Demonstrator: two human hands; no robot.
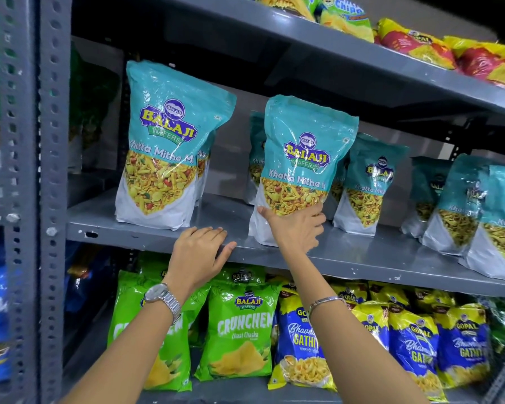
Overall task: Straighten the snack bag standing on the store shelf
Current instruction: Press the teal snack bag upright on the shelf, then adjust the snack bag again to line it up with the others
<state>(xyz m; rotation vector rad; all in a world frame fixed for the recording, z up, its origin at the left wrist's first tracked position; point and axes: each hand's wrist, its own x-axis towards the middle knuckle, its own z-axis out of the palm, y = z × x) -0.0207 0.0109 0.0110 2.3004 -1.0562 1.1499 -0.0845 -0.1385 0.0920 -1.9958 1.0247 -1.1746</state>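
A teal and white snack bag [301, 158] stands near the front of the grey middle shelf [146, 233], tilted a little to the right. My right hand [296, 228] grips its lower front, thumb on the left side and fingers wrapped around the right. My left hand [200, 252], with a watch on the wrist, rests flat on the shelf's front edge to the left of that bag and holds nothing. Another bag of the same kind [166, 147] stands upright further left.
More teal bags [368, 185] stand behind and to the right on the same shelf. Green bags [239, 330] and blue-yellow bags [303, 342] fill the shelf below. Yellow-red packets [414, 45] lie on the top shelf. A perforated grey upright [53, 170] stands at the left.
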